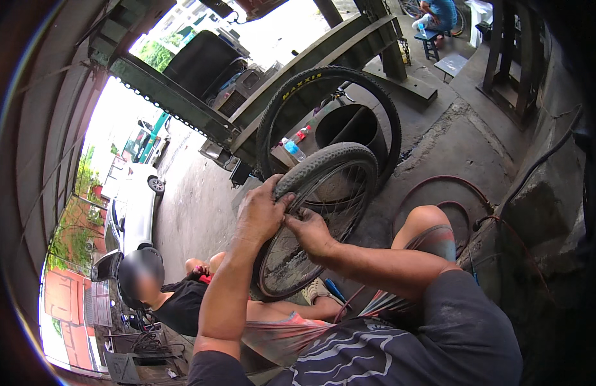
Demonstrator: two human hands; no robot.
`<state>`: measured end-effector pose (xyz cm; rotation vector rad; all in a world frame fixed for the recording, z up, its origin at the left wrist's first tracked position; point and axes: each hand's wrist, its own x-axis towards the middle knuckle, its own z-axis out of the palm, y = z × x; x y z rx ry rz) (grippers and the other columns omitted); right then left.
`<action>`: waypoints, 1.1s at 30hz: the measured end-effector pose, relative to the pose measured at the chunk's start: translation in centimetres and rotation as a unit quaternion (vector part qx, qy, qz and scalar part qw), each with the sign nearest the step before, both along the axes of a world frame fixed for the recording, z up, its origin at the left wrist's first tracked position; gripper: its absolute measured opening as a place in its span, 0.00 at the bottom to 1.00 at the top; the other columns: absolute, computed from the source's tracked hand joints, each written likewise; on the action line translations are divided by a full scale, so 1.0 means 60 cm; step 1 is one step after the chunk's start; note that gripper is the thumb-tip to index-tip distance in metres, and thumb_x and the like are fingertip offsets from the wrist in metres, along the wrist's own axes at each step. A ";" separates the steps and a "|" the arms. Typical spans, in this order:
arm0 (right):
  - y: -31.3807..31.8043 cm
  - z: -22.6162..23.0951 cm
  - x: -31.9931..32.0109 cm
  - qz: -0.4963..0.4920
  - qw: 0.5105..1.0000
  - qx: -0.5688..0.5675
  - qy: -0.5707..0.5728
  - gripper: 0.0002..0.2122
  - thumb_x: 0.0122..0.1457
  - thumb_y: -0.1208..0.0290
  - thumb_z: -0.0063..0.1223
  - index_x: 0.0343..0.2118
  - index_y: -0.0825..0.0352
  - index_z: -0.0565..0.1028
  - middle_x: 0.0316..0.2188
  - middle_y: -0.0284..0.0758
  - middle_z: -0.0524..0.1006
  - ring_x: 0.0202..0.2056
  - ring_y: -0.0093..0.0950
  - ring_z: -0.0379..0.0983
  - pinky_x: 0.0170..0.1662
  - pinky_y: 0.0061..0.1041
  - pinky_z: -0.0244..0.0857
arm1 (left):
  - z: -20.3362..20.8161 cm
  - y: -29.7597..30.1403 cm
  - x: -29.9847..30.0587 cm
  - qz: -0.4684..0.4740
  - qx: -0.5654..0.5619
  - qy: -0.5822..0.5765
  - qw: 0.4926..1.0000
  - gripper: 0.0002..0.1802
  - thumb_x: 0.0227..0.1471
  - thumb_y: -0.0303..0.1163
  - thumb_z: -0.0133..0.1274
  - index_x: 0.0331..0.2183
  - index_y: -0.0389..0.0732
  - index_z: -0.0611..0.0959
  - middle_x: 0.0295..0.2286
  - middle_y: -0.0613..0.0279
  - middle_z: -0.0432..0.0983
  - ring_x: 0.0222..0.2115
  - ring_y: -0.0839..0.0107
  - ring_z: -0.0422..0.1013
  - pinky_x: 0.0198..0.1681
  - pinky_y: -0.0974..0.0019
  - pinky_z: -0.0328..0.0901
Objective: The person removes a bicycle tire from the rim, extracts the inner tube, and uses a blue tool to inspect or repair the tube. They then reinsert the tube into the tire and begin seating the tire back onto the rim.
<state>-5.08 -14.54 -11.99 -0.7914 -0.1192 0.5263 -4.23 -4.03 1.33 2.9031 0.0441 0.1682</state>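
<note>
A spoked bicycle wheel (345,207) stands tilted between my legs, with a dusty knobby tyre (330,156) around its upper part. Along the lower left, a narrow dark rim edge shows. My left hand (262,209) is closed over the tyre on the wheel's left side, its thumb pressing the inner edge. Just beside it, my right hand (311,235) pinches the same stretch of tyre and rim from the inner side. Both thumbs nearly meet there. Whether a small tool or tube lies under the fingers is hidden.
Behind the wheel, a larger black tyre (393,112) leans by a dark drum (369,125) and bottles (293,149). A red hose (439,179) coils at right. Blue-handled tools (334,289) lie near my foot. A person (182,305) sits close at left; a steel beam (304,71) crosses behind.
</note>
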 end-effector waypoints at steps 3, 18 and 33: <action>-0.004 0.005 -0.008 -0.004 1.000 -0.029 -0.003 0.21 0.71 0.64 0.66 0.58 0.77 0.80 0.50 0.38 0.85 0.49 0.26 0.79 0.56 0.29 0.72 | -0.004 0.016 0.002 -0.017 -0.010 -0.013 1.000 0.26 0.64 0.43 0.65 0.59 0.45 0.84 0.44 0.39 0.87 0.49 0.38 0.82 0.54 0.42 0.74; -0.008 0.018 -0.010 0.002 0.991 0.038 0.125 0.16 0.66 0.70 0.67 0.51 0.77 0.85 0.46 0.38 0.88 0.42 0.28 0.81 0.49 0.31 0.74 | -0.013 0.028 0.011 0.008 -0.080 0.017 0.997 0.26 0.64 0.45 0.65 0.58 0.42 0.87 0.49 0.41 0.87 0.52 0.43 0.82 0.62 0.44 0.70; -0.027 0.030 -0.030 -0.014 0.999 -0.047 0.019 0.17 0.70 0.72 0.65 0.57 0.77 0.79 0.46 0.36 0.86 0.45 0.24 0.81 0.52 0.27 0.74 | 0.030 -0.021 -0.048 0.022 -0.066 -0.010 0.998 0.24 0.66 0.38 0.65 0.58 0.36 0.83 0.47 0.39 0.87 0.50 0.38 0.82 0.57 0.44 0.73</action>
